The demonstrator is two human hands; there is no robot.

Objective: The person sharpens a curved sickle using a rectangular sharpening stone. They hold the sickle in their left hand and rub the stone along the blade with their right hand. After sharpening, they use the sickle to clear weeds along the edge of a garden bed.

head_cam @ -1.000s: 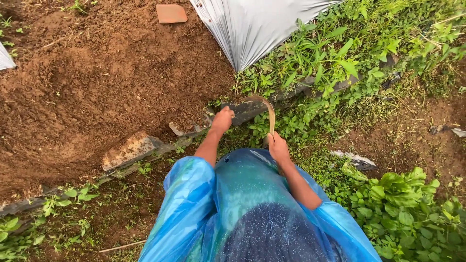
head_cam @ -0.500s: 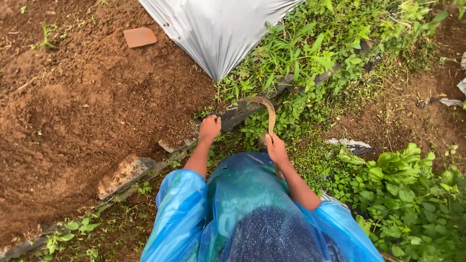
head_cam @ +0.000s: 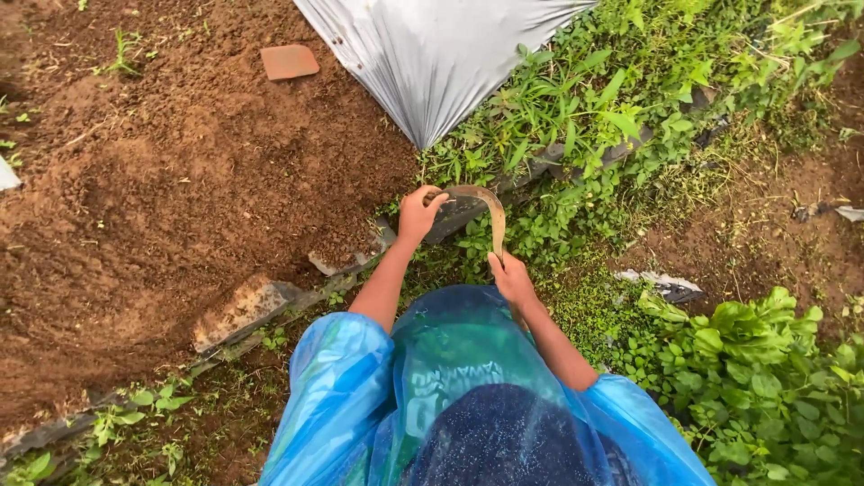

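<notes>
My right hand (head_cam: 511, 277) grips the handle of a rusty curved sickle (head_cam: 484, 205), whose blade arcs up and left over the weeds. My left hand (head_cam: 418, 213) is closed around a small tuft of weeds by the blade's tip, at the edge of a dark plastic strip (head_cam: 454, 216) that borders the soil. Both arms come out of a blue plastic raincoat (head_cam: 450, 387) that fills the lower middle of the view.
Bare brown soil (head_cam: 162, 180) lies to the left, with a flat reddish tile (head_cam: 289, 62) on it. A grey plastic sheet (head_cam: 432, 54) hangs at the top. Green weeds (head_cam: 576, 117) and leafy plants (head_cam: 756, 360) grow on the right. A brick (head_cam: 238, 310) sits by the border.
My left hand has moved up and right, from the strip's edge to the sickle's tip, and closed on weeds there. The right hand has kept its hold on the sickle.
</notes>
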